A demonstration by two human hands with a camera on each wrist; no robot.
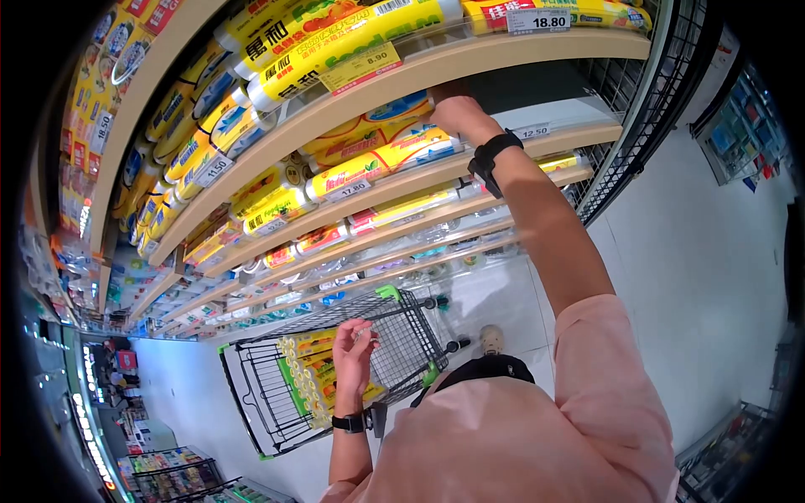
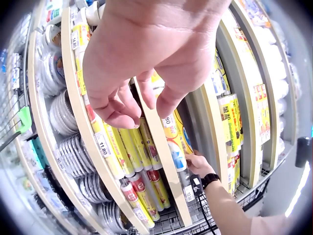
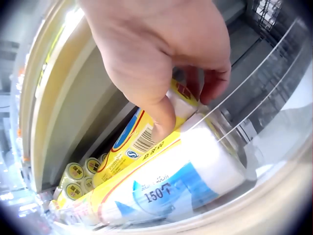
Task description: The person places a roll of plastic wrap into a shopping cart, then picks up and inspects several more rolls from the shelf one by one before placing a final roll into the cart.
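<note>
The right hand is gripping a yellow roll lying lengthwise along the shelf, while the left hand is hovering loosely curled and empty over the cart.

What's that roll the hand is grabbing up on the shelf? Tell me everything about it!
The roll is a long tube in shiny yellow wrapping with blue and red print, a barcode and a white end. It lies on its side on the shelf, against another roll marked 150, behind a clear rail. The right hand grips its end, fingers curled over it.
</note>
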